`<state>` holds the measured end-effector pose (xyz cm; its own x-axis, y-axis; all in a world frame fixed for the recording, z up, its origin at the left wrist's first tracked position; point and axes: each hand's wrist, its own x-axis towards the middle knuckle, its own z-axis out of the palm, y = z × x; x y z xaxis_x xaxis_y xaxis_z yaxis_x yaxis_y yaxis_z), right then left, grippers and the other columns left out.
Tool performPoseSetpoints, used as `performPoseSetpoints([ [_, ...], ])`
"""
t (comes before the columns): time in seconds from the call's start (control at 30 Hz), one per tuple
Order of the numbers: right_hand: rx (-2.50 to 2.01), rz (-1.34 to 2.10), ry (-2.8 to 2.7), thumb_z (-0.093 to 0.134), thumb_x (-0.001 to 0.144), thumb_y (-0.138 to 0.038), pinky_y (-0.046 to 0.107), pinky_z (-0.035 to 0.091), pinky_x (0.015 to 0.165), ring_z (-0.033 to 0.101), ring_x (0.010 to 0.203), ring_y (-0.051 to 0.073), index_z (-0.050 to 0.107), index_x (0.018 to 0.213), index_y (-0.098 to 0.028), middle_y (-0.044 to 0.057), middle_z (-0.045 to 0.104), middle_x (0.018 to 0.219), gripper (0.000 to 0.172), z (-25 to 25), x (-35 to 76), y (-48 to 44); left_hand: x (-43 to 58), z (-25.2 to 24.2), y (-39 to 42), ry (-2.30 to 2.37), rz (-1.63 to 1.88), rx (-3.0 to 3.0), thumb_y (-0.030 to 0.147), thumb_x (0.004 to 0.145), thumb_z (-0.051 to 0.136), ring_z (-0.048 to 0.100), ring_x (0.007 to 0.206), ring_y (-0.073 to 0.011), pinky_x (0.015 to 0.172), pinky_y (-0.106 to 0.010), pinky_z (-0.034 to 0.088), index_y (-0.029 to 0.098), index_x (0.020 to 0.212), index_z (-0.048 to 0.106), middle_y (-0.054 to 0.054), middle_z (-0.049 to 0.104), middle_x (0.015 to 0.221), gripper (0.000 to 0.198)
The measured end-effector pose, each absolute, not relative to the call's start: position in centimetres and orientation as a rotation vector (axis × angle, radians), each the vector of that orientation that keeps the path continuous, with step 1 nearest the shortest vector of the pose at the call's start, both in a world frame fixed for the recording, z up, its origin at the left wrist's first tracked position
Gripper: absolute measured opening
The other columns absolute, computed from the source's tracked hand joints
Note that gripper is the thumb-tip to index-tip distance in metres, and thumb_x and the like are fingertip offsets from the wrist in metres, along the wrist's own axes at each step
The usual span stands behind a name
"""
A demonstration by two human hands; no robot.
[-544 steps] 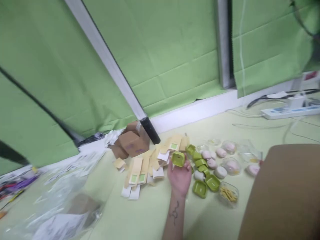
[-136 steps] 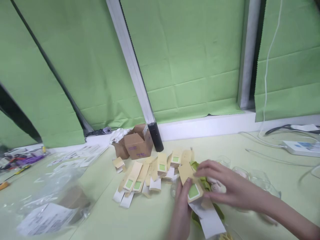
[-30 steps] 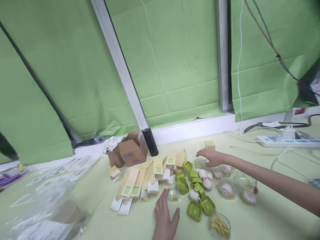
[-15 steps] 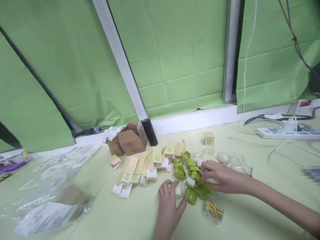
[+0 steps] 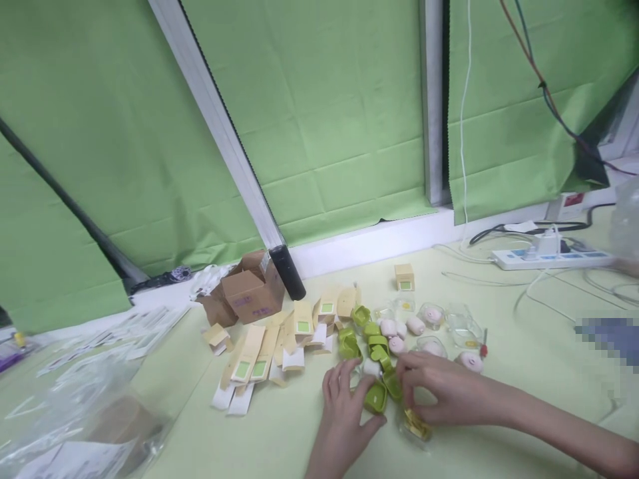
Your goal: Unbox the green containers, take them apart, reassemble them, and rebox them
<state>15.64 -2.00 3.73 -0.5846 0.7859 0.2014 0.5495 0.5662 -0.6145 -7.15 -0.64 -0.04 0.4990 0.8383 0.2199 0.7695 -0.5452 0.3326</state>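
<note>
My left hand (image 5: 343, 411) is curled round a small green square case (image 5: 375, 398) on the pale green table, thumb under it. My right hand (image 5: 442, 394) comes in from the right with bent fingers. It lies over a clear tub of yellow pieces (image 5: 417, 424), and its fingertips touch another green case (image 5: 392, 384). Behind the hands runs a row of several more green cases (image 5: 369, 332). Right of that row lie pink-white round pieces (image 5: 415, 324), some under clear lids (image 5: 464, 326).
Flat tan card sleeves (image 5: 272, 339) fan out to the left. A small folded box (image 5: 404, 276) stands behind the row. Brown cartons (image 5: 247, 298) and a black cylinder (image 5: 288, 271) sit by the wall. A power strip (image 5: 549, 256) with cables lies far right, a plastic bag (image 5: 74, 412) at lower left.
My right hand has drawn back from beside the small box, down onto the green cases and the tub. My left hand has slid forward and closed on a green case.
</note>
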Motion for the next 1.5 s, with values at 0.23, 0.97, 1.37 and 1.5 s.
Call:
performPoseSetpoints([
  [0.23,-1.051,1.377,-1.517,0.063,0.076,-0.030,0.022,0.037,0.052,0.047,0.056,0.010,0.059,0.080,-0.018,-0.004,0.051,0.062,0.013,5.6,18.0,-1.1,-6.8,-1.0,-0.9,1.444,0.602,2.470,0.028,0.060,0.073,0.045,0.109,-0.0342,0.095,-0.052,0.031,0.029,0.103,0.063,-0.010,0.054,0.114,0.045],
  [0.97,-1.081,1.344,-1.240,0.060,0.080,-0.029,0.031,0.046,0.069,0.055,0.070,0.015,0.062,0.104,-0.022,-0.001,0.056,0.076,0.025,1.5,17.8,1.8,-1.0,1.5,3.1,0.565,1.190,0.569,0.029,0.080,0.054,0.055,0.109,-0.0190,0.091,-0.033,0.045,0.028,0.124,0.051,-0.006,0.058,0.121,0.045],
  [1.37,-1.322,-0.032,-2.338,0.060,0.079,-0.018,0.046,0.041,0.084,0.049,0.108,0.032,0.064,0.093,-0.021,0.011,0.058,0.111,0.015,-2.9,17.3,2.3,-1.1,1.8,2.5,0.634,1.123,0.483,0.028,0.077,0.063,0.063,0.093,-0.0204,0.087,-0.035,0.048,0.021,0.100,0.065,-0.005,0.066,0.102,0.024],
  [1.5,-1.371,-0.040,-2.297,0.055,0.074,-0.012,0.043,0.044,0.073,0.055,0.094,0.031,0.061,0.077,-0.019,0.012,0.060,0.099,0.010,-3.8,17.2,2.5,-1.0,1.8,2.4,0.468,1.121,0.539,0.016,0.077,0.059,0.055,0.110,-0.0225,0.099,-0.036,0.039,0.019,0.115,0.059,-0.008,0.061,0.116,0.038],
])
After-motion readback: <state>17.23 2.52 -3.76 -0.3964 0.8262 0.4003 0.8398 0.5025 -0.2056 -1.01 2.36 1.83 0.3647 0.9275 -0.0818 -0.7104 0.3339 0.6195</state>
